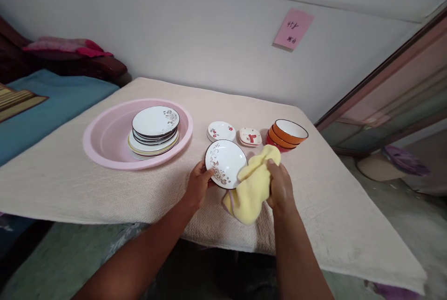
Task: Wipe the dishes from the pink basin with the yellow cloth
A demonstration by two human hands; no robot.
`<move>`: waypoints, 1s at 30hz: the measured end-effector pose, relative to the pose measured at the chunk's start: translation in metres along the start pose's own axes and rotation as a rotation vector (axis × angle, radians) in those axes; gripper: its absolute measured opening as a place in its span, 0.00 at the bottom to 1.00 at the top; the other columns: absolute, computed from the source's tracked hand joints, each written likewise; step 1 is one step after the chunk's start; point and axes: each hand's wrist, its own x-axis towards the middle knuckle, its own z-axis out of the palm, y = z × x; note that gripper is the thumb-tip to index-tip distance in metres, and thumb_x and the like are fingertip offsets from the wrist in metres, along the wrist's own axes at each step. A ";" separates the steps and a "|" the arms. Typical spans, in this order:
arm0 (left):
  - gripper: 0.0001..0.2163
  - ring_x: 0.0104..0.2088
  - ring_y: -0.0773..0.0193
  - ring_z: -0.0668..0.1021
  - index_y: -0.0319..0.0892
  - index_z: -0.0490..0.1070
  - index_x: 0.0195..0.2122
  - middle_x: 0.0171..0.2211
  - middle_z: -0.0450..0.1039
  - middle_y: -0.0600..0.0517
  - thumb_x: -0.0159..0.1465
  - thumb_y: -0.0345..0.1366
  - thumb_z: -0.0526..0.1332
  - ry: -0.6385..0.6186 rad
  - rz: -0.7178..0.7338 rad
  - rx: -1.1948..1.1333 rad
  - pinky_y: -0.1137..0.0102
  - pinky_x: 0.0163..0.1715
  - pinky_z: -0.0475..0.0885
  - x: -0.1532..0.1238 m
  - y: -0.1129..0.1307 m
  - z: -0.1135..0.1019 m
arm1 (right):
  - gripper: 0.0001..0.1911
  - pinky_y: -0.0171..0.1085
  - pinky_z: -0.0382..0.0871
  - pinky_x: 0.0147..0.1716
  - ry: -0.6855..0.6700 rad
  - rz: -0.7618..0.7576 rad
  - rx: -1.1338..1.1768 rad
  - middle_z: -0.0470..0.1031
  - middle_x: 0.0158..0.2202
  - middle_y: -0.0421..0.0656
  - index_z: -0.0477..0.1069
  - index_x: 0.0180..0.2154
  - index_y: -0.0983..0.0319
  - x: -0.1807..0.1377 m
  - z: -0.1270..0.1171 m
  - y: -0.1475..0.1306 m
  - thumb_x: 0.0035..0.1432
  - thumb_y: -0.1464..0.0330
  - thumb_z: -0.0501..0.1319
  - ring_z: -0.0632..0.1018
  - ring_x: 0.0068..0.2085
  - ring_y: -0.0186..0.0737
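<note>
A white plate (228, 160) with a dark rim and a brown flower pattern is tilted toward me above the table's near side. My left hand (199, 181) grips its left edge, thumb on the upper face. A yellow cloth (252, 193) hangs bunched from my right hand (280, 183), whose fingers are closed round it. Part of the cloth overlaps the plate's lower right edge. Just beyond the plate are a small stack of white saucers (221, 130) with red flowers and some squarish small dishes (250, 136) with a red motif.
A pink basin (94, 144) on the left holds a stack of plates (153, 121). Orange and red bowls (288, 133) stand nested at the right. A cream cloth covers the table (331, 207). Behind it, a pink note (293, 29) is stuck on the wall.
</note>
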 end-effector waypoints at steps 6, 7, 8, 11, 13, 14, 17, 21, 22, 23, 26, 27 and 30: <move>0.19 0.37 0.60 0.76 0.41 0.70 0.44 0.42 0.74 0.48 0.51 0.35 0.66 -0.025 0.022 0.035 0.65 0.33 0.75 -0.007 -0.003 0.004 | 0.29 0.43 0.69 0.45 -0.192 -0.213 -0.498 0.71 0.50 0.47 0.62 0.54 0.60 -0.005 0.015 0.012 0.50 0.61 0.60 0.74 0.46 0.46; 0.19 0.37 0.60 0.76 0.41 0.70 0.44 0.42 0.74 0.48 0.51 0.35 0.66 -0.035 0.027 0.049 0.66 0.33 0.75 -0.007 -0.004 0.004 | 0.28 0.44 0.67 0.46 -0.199 -0.232 -0.566 0.72 0.50 0.47 0.64 0.53 0.60 -0.004 0.016 0.016 0.49 0.62 0.59 0.74 0.46 0.46; 0.18 0.37 0.60 0.76 0.41 0.70 0.44 0.42 0.74 0.48 0.51 0.35 0.66 -0.041 0.029 0.063 0.66 0.32 0.75 -0.008 -0.004 0.004 | 0.26 0.44 0.67 0.47 -0.189 -0.236 -0.601 0.72 0.49 0.47 0.65 0.52 0.61 -0.002 0.017 0.019 0.50 0.62 0.59 0.74 0.45 0.46; 0.17 0.36 0.60 0.76 0.42 0.70 0.43 0.42 0.74 0.48 0.51 0.36 0.66 -0.056 0.025 0.096 0.67 0.32 0.74 -0.008 -0.007 0.004 | 0.24 0.42 0.68 0.42 -0.111 -0.189 -0.575 0.75 0.44 0.46 0.67 0.50 0.62 0.003 0.016 0.025 0.52 0.61 0.56 0.75 0.41 0.45; 0.17 0.38 0.60 0.76 0.42 0.70 0.43 0.43 0.75 0.48 0.52 0.35 0.66 -0.078 0.050 0.121 0.67 0.35 0.73 -0.009 -0.009 0.005 | 0.23 0.40 0.69 0.38 -0.047 -0.155 -0.542 0.76 0.42 0.47 0.68 0.49 0.63 0.007 0.016 0.025 0.52 0.60 0.55 0.75 0.39 0.44; 0.17 0.39 0.60 0.76 0.42 0.70 0.44 0.43 0.74 0.48 0.52 0.35 0.66 -0.097 0.071 0.136 0.67 0.38 0.73 -0.010 -0.010 0.005 | 0.23 0.40 0.69 0.38 -0.017 -0.149 -0.533 0.76 0.42 0.47 0.68 0.49 0.64 0.007 0.017 0.025 0.52 0.60 0.55 0.75 0.38 0.44; 0.17 0.43 0.60 0.75 0.43 0.70 0.46 0.45 0.74 0.48 0.54 0.35 0.64 -0.170 0.132 0.172 0.67 0.43 0.70 -0.012 -0.010 0.006 | 0.23 0.40 0.69 0.40 0.019 -0.192 -0.508 0.75 0.45 0.48 0.67 0.50 0.64 0.007 0.026 0.021 0.53 0.61 0.54 0.74 0.41 0.45; 0.17 0.44 0.60 0.75 0.43 0.70 0.47 0.45 0.74 0.47 0.55 0.36 0.64 -0.236 0.184 0.201 0.67 0.46 0.68 -0.013 -0.005 0.006 | 0.22 0.40 0.66 0.46 -0.049 -0.303 -0.459 0.73 0.48 0.46 0.66 0.51 0.62 -0.001 0.041 0.016 0.55 0.63 0.53 0.73 0.45 0.43; 0.18 0.44 0.59 0.75 0.43 0.70 0.47 0.45 0.73 0.47 0.55 0.35 0.64 -0.249 0.186 0.207 0.67 0.46 0.68 -0.013 -0.004 0.006 | 0.22 0.41 0.66 0.47 -0.074 -0.331 -0.452 0.72 0.49 0.46 0.66 0.51 0.61 -0.004 0.045 0.014 0.56 0.63 0.53 0.73 0.46 0.43; 0.18 0.44 0.59 0.75 0.43 0.70 0.47 0.45 0.74 0.47 0.54 0.35 0.64 -0.263 0.182 0.213 0.67 0.45 0.68 -0.012 -0.003 0.005 | 0.21 0.41 0.65 0.48 -0.099 -0.362 -0.450 0.72 0.49 0.46 0.66 0.51 0.61 -0.007 0.048 0.012 0.56 0.63 0.53 0.72 0.47 0.43; 0.19 0.43 0.59 0.75 0.43 0.69 0.48 0.43 0.74 0.48 0.53 0.35 0.65 -0.297 0.137 0.217 0.68 0.43 0.69 -0.012 -0.004 0.002 | 0.21 0.42 0.63 0.51 -0.212 -0.475 -0.474 0.71 0.50 0.45 0.66 0.52 0.60 -0.016 0.056 0.007 0.56 0.66 0.53 0.71 0.49 0.42; 0.20 0.42 0.59 0.75 0.44 0.69 0.48 0.42 0.74 0.49 0.53 0.35 0.65 -0.301 0.111 0.207 0.68 0.41 0.70 -0.012 -0.004 0.001 | 0.20 0.42 0.63 0.51 -0.256 -0.520 -0.497 0.71 0.49 0.45 0.66 0.51 0.60 -0.019 0.058 0.006 0.56 0.67 0.53 0.71 0.49 0.42; 0.19 0.38 0.61 0.75 0.43 0.70 0.45 0.41 0.74 0.49 0.51 0.34 0.66 -0.299 0.039 0.149 0.69 0.38 0.70 -0.013 -0.006 -0.002 | 0.19 0.40 0.63 0.50 -0.368 -0.618 -0.563 0.71 0.46 0.45 0.68 0.48 0.59 -0.025 0.063 0.002 0.54 0.72 0.52 0.71 0.49 0.41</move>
